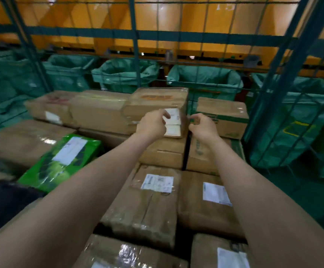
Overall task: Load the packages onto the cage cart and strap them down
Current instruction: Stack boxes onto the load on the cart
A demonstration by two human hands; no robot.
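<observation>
As both arms stretch forward, left grip (153,125): bent fingers touch the white label (173,120) on the top box (157,101); cannot tell if it grasps.
Right grip (202,126): curled just beside that box's corner; hold unclear.
Packages (151,200): stacked inside the cage cart (136,55).
Beyond: green sacks (205,78).

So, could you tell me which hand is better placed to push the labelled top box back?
Probably the left hand: its fingers rest on the front label of the box, while the right hand sits off its corner.
</observation>
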